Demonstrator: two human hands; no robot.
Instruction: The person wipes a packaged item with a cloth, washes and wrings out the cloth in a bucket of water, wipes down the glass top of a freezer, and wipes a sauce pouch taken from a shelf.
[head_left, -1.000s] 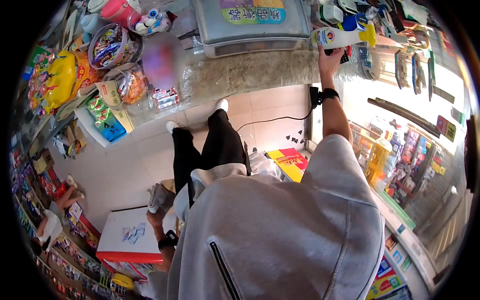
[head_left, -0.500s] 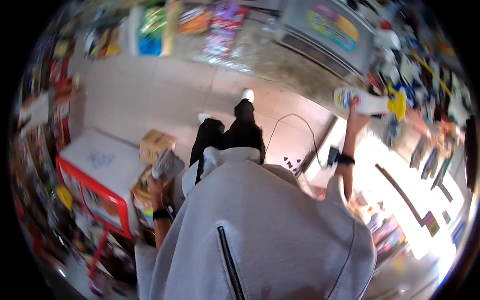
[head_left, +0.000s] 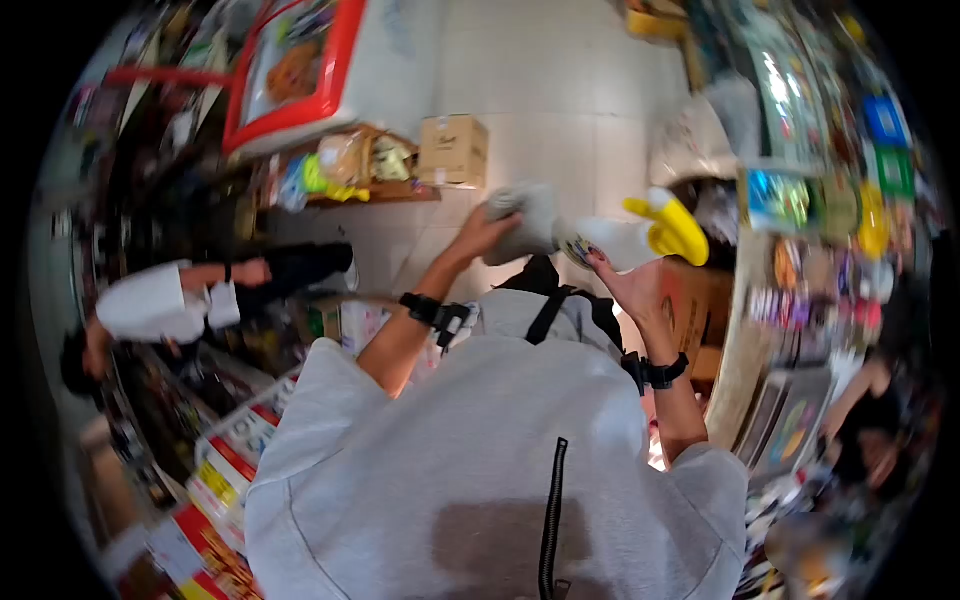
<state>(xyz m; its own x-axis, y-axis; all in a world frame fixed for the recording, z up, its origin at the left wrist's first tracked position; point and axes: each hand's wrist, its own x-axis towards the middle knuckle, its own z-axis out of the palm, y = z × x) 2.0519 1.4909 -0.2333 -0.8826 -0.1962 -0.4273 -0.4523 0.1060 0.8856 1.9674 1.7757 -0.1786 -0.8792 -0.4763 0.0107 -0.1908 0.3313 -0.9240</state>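
In front of my body, my left hand (head_left: 485,235) is closed around a bunched grey cloth (head_left: 537,212). My right hand (head_left: 632,285) grips a white spray bottle (head_left: 622,242) with a yellow spray head. The bottle lies almost sideways, its yellow head towards the right. Its base end is close to the cloth; blur hides whether the two touch. Both wrists carry black bands.
A white chest freezer with a red frame (head_left: 345,75) stands upper left, near a cardboard box (head_left: 455,150). Goods fill a counter (head_left: 750,330) on the right. One person (head_left: 165,300) is at left, another (head_left: 875,400) at right.
My view has swung round to the right, towards the freezer and another counter. My hands, far apart before, have come together in front of me, still holding the cloth and the spray bottle.
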